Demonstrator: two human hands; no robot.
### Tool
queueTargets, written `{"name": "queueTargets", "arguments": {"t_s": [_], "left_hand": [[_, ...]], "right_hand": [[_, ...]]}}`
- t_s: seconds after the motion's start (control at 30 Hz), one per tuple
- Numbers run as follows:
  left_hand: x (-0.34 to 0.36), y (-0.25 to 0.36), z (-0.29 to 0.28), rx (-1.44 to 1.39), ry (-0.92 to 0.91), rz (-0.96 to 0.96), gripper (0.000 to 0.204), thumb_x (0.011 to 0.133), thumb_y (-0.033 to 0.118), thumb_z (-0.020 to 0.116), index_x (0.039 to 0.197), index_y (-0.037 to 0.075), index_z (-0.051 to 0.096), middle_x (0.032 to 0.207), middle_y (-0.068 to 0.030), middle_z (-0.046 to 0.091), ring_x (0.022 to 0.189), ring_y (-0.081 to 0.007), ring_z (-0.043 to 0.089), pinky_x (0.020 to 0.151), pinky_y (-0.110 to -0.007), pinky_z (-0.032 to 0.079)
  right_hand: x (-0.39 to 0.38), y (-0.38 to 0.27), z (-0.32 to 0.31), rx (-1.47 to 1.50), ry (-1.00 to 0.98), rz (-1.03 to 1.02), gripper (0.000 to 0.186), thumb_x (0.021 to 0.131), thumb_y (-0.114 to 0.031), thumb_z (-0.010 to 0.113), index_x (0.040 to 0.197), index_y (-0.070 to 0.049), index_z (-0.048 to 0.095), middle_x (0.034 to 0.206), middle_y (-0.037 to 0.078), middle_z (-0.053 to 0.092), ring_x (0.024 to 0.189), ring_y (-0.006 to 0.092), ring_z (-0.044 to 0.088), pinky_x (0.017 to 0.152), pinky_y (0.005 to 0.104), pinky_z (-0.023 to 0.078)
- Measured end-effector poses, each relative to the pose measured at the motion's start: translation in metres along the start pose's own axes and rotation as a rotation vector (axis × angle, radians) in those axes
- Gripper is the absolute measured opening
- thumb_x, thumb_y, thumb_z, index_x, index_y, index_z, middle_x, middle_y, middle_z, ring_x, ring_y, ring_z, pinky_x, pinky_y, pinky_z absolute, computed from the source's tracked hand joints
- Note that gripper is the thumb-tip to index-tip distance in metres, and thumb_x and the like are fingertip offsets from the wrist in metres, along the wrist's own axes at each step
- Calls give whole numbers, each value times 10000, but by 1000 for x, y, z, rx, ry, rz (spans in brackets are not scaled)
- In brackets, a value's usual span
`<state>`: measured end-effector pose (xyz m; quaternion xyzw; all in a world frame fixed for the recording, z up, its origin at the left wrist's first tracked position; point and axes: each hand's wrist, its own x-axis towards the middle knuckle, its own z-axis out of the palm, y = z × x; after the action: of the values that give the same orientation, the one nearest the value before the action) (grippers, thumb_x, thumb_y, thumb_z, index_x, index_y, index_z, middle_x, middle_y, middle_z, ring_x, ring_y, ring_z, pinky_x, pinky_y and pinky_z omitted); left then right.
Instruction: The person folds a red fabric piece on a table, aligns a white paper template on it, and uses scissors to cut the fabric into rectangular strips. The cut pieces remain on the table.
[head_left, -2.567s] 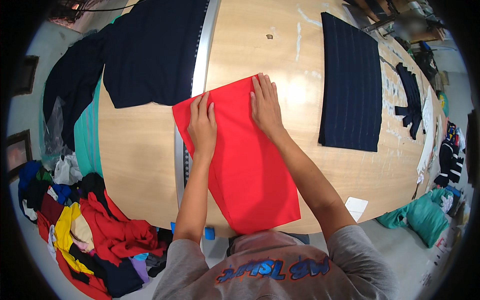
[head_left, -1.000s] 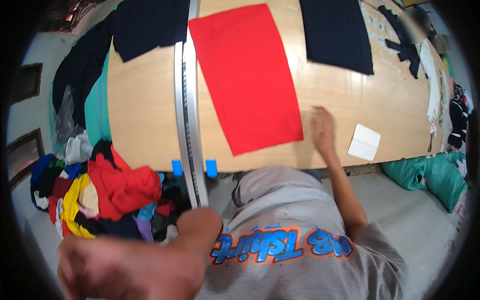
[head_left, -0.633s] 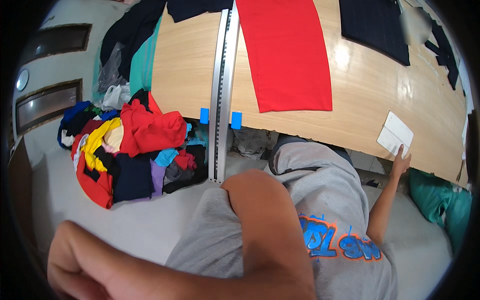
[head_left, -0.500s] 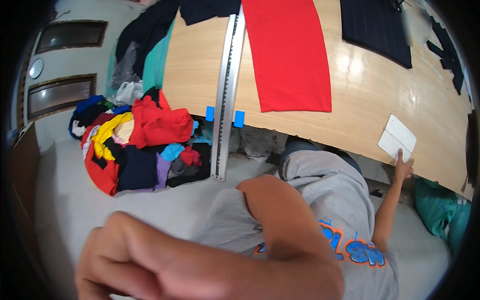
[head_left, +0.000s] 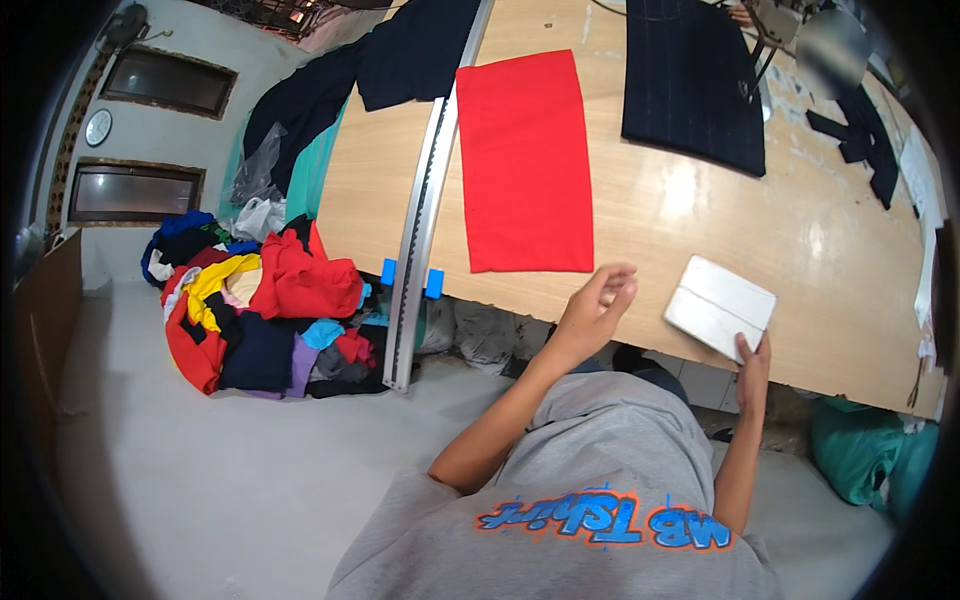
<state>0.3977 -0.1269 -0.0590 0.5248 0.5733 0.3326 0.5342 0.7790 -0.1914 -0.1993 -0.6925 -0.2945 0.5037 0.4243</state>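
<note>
My right hand (head_left: 750, 362) grips a flat white rectangular piece (head_left: 720, 306), crossed by a line, by its lower right edge at the front of the table. Left of it, my left hand (head_left: 600, 310) hovers at the table edge, loosely curled and holding nothing, just below a flat red cloth panel (head_left: 525, 160). That panel lies beside a long metal rail (head_left: 420, 230) with blue end pieces, which runs across the table and past its front edge.
The pale wooden table (head_left: 640, 230) bears dark folded cloth (head_left: 690, 85), dark fabric (head_left: 415, 50) and dark strips (head_left: 870, 140). A heap of coloured garments (head_left: 260, 310) lies on the floor at left. Green sacks (head_left: 850, 450) sit at lower right, under the table's edge.
My hands have left the red cloth. My right hand has taken hold of the white piece and shifted it left. My left hand has risen from beside my body to the table's edge.
</note>
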Motion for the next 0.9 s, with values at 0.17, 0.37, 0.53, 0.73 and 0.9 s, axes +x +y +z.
{"name": "queueTargets", "arguments": {"t_s": [0.17,0.37,0.53,0.73,0.9], "left_hand": [[0,-118,20,-230,-47,-409,665,1172,453,595,1633,-14,493,1501,-176,666,1364,-283,658,1185,-379,473],[3,-92,-59,-375,76,-163,493,1166,279,637,1537,-38,559,1420,-124,708,1290,-168,646,1118,-341,503],[56,-144,-140,-278,276,-66,345,1131,135,672,1412,-46,588,1381,-162,722,1284,-179,657,1110,-339,503],[157,-149,-231,-196,235,22,421,1155,206,614,1474,-68,595,1366,-195,734,1286,-260,694,1103,-377,525],[258,-140,-277,28,354,48,439,1102,199,685,1478,-21,627,1246,-190,760,1143,-287,738,1011,-400,576]], "right_hand": [[-56,-99,73,71,-233,-79,682,1032,-86,724,1648,18,452,1563,150,595,1443,242,551,1225,369,406],[-34,-112,191,-99,-366,-171,624,1048,-125,715,1606,29,481,1499,187,645,1388,270,601,1185,396,455],[18,-75,299,-249,-357,-209,572,1063,-147,716,1573,22,519,1409,194,685,1292,279,641,1088,397,505],[93,-98,407,-384,-115,-366,585,1023,-150,754,1542,14,541,1408,255,683,1289,400,653,1112,482,510],[168,-151,473,-468,-3,-402,574,1014,-172,760,1520,-4,545,1391,275,681,1306,418,648,1115,501,512]]}}
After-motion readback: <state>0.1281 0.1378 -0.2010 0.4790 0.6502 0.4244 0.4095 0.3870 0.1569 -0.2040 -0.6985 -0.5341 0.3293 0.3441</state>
